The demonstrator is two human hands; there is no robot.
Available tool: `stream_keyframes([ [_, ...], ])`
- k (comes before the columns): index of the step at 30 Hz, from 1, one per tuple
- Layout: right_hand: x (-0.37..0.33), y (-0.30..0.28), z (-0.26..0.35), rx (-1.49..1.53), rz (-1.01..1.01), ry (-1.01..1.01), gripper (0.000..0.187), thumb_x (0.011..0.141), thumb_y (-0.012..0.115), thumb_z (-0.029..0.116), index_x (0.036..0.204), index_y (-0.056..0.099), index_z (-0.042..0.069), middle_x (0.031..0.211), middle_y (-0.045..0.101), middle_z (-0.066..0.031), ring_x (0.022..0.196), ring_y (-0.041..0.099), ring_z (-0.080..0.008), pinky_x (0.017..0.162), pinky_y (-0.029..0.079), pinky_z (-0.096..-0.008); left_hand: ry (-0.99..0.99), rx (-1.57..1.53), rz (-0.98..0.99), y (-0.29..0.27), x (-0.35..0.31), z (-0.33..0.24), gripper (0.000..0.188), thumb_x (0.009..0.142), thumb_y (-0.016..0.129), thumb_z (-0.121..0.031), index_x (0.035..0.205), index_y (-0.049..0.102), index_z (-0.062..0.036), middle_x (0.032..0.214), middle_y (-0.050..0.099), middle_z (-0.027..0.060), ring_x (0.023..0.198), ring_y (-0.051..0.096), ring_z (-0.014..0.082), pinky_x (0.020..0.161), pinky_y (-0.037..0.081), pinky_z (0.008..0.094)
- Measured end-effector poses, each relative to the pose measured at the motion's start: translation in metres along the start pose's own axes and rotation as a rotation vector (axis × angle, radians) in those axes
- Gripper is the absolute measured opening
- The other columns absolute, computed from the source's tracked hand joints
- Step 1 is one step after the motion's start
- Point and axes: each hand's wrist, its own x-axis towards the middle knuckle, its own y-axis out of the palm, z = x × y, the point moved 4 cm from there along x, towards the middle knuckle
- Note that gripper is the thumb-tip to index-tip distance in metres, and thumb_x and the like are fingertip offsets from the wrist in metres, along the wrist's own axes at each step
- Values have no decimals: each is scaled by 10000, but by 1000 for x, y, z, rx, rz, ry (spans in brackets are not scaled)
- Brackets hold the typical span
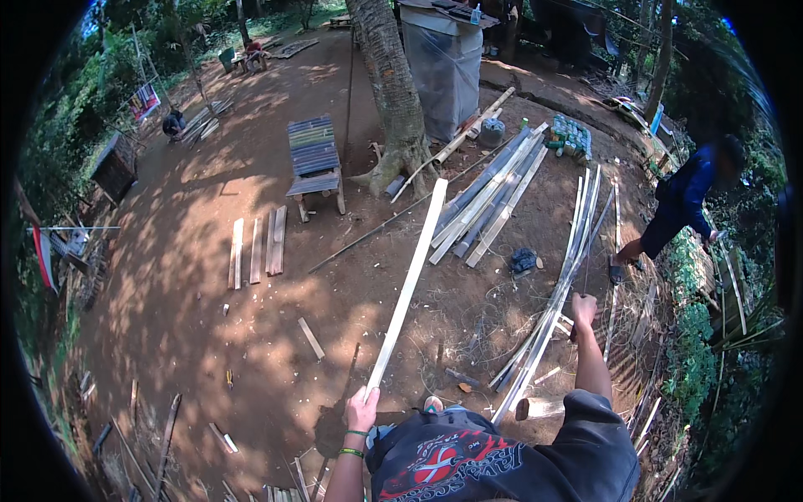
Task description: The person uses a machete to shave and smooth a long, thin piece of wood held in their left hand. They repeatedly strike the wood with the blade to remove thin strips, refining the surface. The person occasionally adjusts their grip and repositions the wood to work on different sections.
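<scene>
My left hand [361, 410] is closed round the near end of a long, pale split-bamboo strip [408, 284], which slants up and away over the ground. My right hand [584, 309] is in a fist on a dark handle. A thin dark blade, seen almost edge-on, rises from it, apparently a machete [588, 259]. Just left of that hand lies a bundle of long bamboo strips [552, 314], its near ends by my leg. Close by my right thigh is a short log [539, 408].
Bamboo slats [493, 197] lie in a pile ahead. A tree trunk [389, 84] stands beside a slatted bamboo chair [314, 155]. At the right, a person in dark blue [690, 197] stands by the plants. Short boards [258, 247] and a pair of pliers [229, 379] lie to the left.
</scene>
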Motion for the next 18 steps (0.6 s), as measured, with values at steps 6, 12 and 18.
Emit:
stream_keyframes([
  [6, -190, 116, -214, 312, 318, 565, 233, 763, 716, 168, 810, 663, -54, 623, 593, -98, 494, 568, -211, 467, 444, -393, 13, -30, -135, -7, 33, -15, 304, 929, 676, -314, 888, 576, -30, 675, 620, 144, 603, 610, 275, 585, 474, 413],
  [12, -279, 157, -121, 722, 703, 592, 114, 862, 645, 109, 810, 561, 51, 554, 464, -2, 424, 442, -135, 408, 365, -297, 179, -185, -6, 2, 105, -144, 307, 969, 643, -318, 976, 493, -51, 715, 537, -8, 649, 474, 70, 567, 389, 276],
  [18, -334, 153, 87, 1005, 1175, 404, 301, 931, 569, 142, 1167, 596, -43, 890, 717, -154, 482, 459, -102, 462, 412, -268, 197, -370, 121, 20, 156, -226, 266, 1008, 586, -307, 950, 514, -57, 633, 555, -12, 556, 509, 68, 521, 417, 261],
])
